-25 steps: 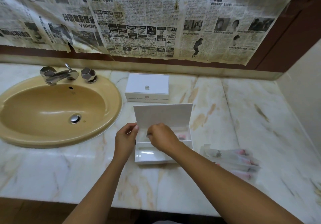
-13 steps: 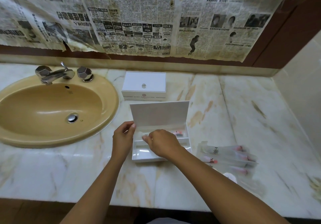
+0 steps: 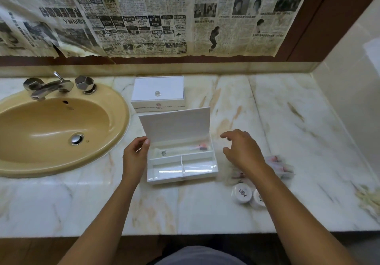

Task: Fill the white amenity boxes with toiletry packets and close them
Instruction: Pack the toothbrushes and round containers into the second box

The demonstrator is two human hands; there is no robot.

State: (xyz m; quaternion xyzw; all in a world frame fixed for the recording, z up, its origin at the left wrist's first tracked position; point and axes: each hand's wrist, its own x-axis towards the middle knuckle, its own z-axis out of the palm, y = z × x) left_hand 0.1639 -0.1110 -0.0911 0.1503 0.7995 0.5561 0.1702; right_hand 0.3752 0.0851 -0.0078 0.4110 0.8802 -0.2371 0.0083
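Holding the open white amenity box steady, the left hand pinches the lower left corner of the raised lid between thumb and fingers, probably so the lid stays up and out of the way while filling. One clear toiletry packet with a red end lies in the long rear compartment; the two front compartments look unfilled. The right hand hovers just right of the box, fingers loosely spread and holding nothing, over the blurred pile of packets, likely reaching for the next one. Two round white containers sit beside that forearm, near the counter's front. A second, closed box stands behind, by the sink and tap. Newspaper covers the wall above. Nothing seems to block the reach; the forearm hides part of the pile.
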